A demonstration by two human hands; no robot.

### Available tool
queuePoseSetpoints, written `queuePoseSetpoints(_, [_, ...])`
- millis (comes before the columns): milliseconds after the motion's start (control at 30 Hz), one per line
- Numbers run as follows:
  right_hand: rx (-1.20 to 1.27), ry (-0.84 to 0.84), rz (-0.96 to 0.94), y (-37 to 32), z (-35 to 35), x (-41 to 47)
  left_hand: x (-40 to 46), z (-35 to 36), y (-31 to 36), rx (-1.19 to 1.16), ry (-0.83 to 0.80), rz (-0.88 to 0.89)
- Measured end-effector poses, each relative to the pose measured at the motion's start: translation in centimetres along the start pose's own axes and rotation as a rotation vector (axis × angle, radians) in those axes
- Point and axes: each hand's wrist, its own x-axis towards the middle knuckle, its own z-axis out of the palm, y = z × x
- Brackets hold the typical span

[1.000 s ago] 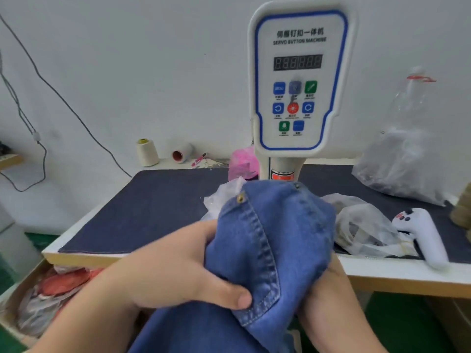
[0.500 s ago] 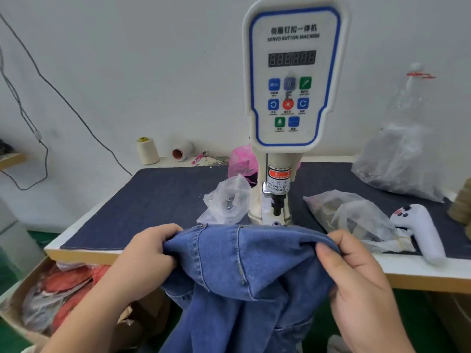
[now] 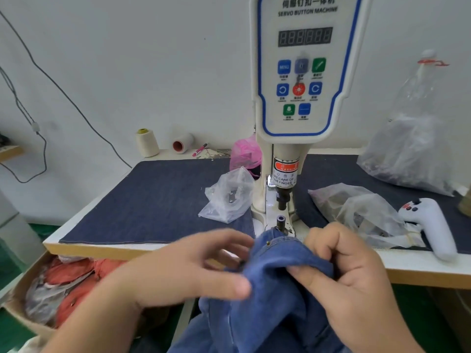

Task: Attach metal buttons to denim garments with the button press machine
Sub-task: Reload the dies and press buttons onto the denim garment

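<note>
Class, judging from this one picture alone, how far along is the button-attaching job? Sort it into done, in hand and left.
Done: one metal button already sits on the denim garment.
In hand: the right hand pinches the bunched denim just in front of the button press machine; the left hand is beside the denim, blurred, its grip unclear.
Left: the denim is not yet under the punch, so another pressing looks due.

I see bare dark mat (image 3: 153,200) left of the button machine (image 3: 293,149): free passage. A clear plastic bag (image 3: 229,200) lies just beside the machine base. Right of it, crumpled bags (image 3: 356,212) and a white controller (image 3: 433,225) block the mat. The lower die (image 3: 280,220) stands uncovered, denim (image 3: 280,263) just before it.
</note>
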Motion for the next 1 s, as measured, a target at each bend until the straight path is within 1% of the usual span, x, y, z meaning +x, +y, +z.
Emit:
queuePoseSetpoints(67, [0.006, -0.044, -0.080, -0.3, 0.7, 0.0, 1.5, 2.7, 0.8, 0.111, 0.001, 0.036])
queuePoseSetpoints(133, [-0.076, -0.088, -0.083, -0.4, 0.5, -0.2, 2.4, 4.2, 0.8, 0.062, 0.085, 0.121])
queuePoseSetpoints(200, [-0.115, -0.157, -0.001, -0.6, -0.6, -0.4, 2.7, 4.5, 0.5, -0.040, 0.197, 0.165])
queuePoseSetpoints(267, [-0.168, -0.239, 0.137, -0.3, -2.4, -0.5, 2.5, 4.4, -0.1, -0.214, 0.242, 0.212])
queuePoseSetpoints(367, [-0.306, -0.288, 0.378, 0.6, -4.2, -0.2, 2.5, 4.2, -0.8, -0.599, 0.204, 0.263])
queuePoseSetpoints(400, [-0.324, -0.335, 0.451, 1.0, -4.2, -0.1, 2.6, 4.0, -1.0, -0.695, 0.207, 0.259])
queuePoseSetpoints(467, [-0.260, -0.441, 0.570, 1.9, -4.0, -0.3, 2.8, 3.8, -0.8, -0.793, 0.209, 0.247])
queuePoseSetpoints(533, [-0.164, -0.460, 0.598, 2.6, -3.4, -0.7, 3.1, 3.5, -0.7, -0.922, 0.209, 0.222])
queuePoseSetpoints(567, [-0.120, -0.435, 0.583, 2.8, -3.0, -0.8, 2.7, 3.6, -0.2, -1.024, 0.124, 0.221])
queuePoseSetpoints(600, [-0.086, -0.408, 0.564, 2.9, -2.7, -0.8, 2.5, 3.9, 0.1, -1.130, -0.018, 0.267])
queuePoseSetpoints(667, [-0.102, -0.334, 0.508, 3.2, -2.2, -0.4, 2.0, 3.8, 0.2, -1.150, 0.079, 0.418])
queuePoseSetpoints(700, [-0.130, -0.298, 0.467, 3.2, -2.0, 0.0, 1.5, 3.7, 0.5, -1.194, 0.056, 0.416])
queuePoseSetpoints(733, [-0.145, -0.272, 0.427, 3.1, -1.8, 0.4, 1.7, 3.8, 0.1, -1.183, 0.045, 0.406])
queuePoseSetpoints(767, [-0.137, -0.272, 0.392, 3.0, -1.6, 0.8, 2.0, 4.2, -0.4, -1.082, 0.115, 0.389])
queuePoseSetpoints(800, [-0.103, -0.298, 0.365, 2.7, -1.5, 1.2, 2.3, 5.2, -1.3, -1.027, 0.036, 0.315])
queuePoseSetpoints(833, [-0.061, -0.333, 0.353, 2.4, -1.5, 1.6, 2.2, 5.0, -1.9, -1.070, 0.006, 0.255])
queuePoseSetpoints(867, [-0.033, -0.351, 0.361, 2.0, -1.4, 1.8, 2.3, 4.6, -2.4, -0.973, 0.088, 0.272])
queuePoseSetpoints(900, [-0.039, -0.336, 0.375, 1.9, -1.5, 1.9, 2.3, 4.3, -3.0, -0.929, 0.080, 0.282])
queuePoseSetpoints(933, [-0.068, -0.293, 0.382, 1.9, -1.7, 1.9, 2.6, 3.8, -3.6, -0.918, 0.063, 0.248])
queuePoseSetpoints(967, [-0.114, -0.228, 0.382, 2.2, -2.0, 1.8, 2.8, 3.4, -4.2, -0.932, 0.095, 0.221])
queuePoseSetpoints(1000, [-0.159, -0.155, 0.376, 2.5, -2.3, 1.7, 3.1, 3.1, -4.9, -0.906, 0.189, 0.175])
